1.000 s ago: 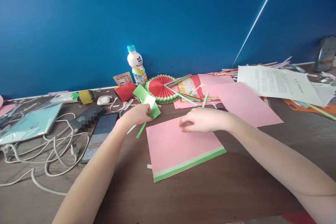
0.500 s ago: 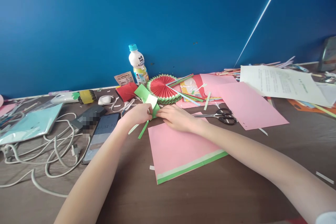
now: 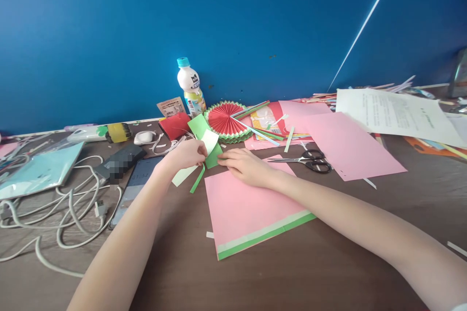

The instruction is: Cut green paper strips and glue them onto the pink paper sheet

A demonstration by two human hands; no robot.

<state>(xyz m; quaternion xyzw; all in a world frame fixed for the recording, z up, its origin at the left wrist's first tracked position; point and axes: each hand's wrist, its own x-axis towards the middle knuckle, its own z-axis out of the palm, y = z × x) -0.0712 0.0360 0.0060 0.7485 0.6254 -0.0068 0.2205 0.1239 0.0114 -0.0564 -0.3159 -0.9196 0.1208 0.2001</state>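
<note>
The green paper lies just beyond the pink sheet, its long axis slanting from far left to near right. My left hand pinches the pale slip over it, thumb and finger closed; my right hand is open and flat, fingertips on the green paper's near end, gripping nothing. Beyond are the pleated red fan and upright bottle; its label and the printed sheet are too small to read. The scissors point left.

1 blue wall, white diagonal line; dark wood-look tabletop.
</note>
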